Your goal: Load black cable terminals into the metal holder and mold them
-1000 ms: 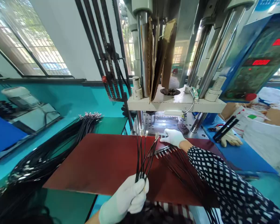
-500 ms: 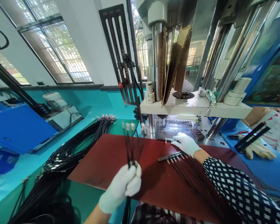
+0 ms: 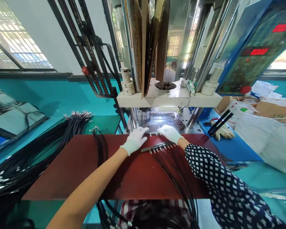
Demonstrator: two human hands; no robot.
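Note:
My left hand (image 3: 136, 139), in a white glove, reaches to the back edge of the red-brown board, thumb and fingers apart and no cables in it. Close to its fingertips is a small pale strip (image 3: 153, 134) with short prongs. My right hand (image 3: 171, 133), also gloved, has its fingers closed at the strip's right end; the exact grip is partly hidden. In front of the hands lies a dark metal bar (image 3: 147, 149) with several black cables (image 3: 168, 168) lined up along it by their metal ends. A cable bundle (image 3: 100, 144) rests on the board's left side.
Just behind the hands stands a press with a white plate (image 3: 166, 101), steel columns and a lit metal die (image 3: 162, 117). A big pile of black cables (image 3: 71, 130) lies at left. A blue control box (image 3: 257, 54) and a used glove (image 3: 225, 132) are at right.
My left hand has set the cable bundle down on the board's left and moved forward beside the strip. My right hand stays at the strip. The view has turned to the right.

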